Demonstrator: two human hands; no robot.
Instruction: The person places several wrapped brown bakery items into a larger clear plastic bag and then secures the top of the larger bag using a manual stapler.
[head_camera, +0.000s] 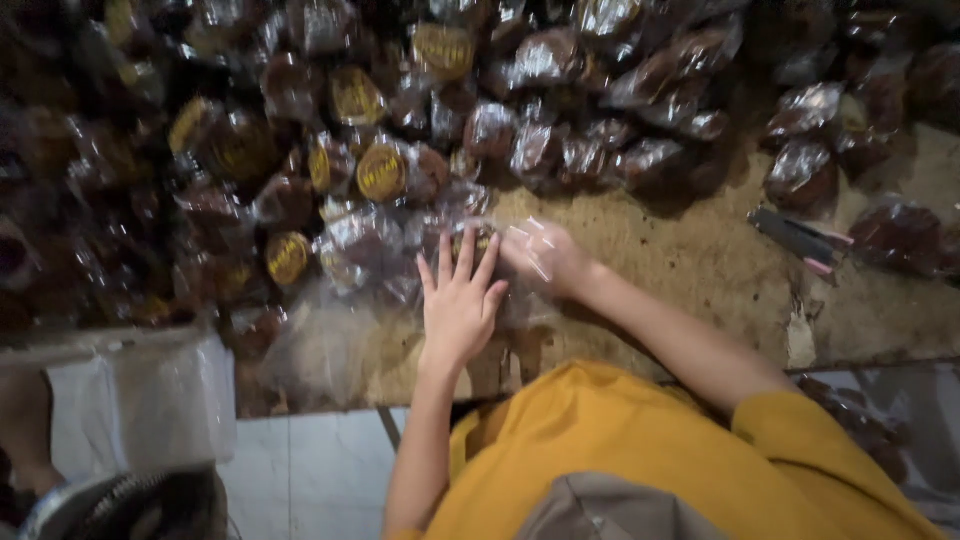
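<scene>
At the centre of the frame the left hand (458, 305) lies flat with fingers spread on a clear crinkled plastic packet of dark round cakes (470, 240), gripping nothing. Just right of it, the right hand (545, 258) pinches the packet's clear wrap. More such packets, many with round yellow labels (382, 172), crowd the upper frame on the brown worn tabletop (690, 260).

A small clear plastic packet (470, 240) holding a dark brown, round food item with a yellow round label lies on the worn brown surface (690, 260), at the near edge of a large heap of like packets (400, 120). Its crinkled, glossy wrapper catches the light.
</scene>
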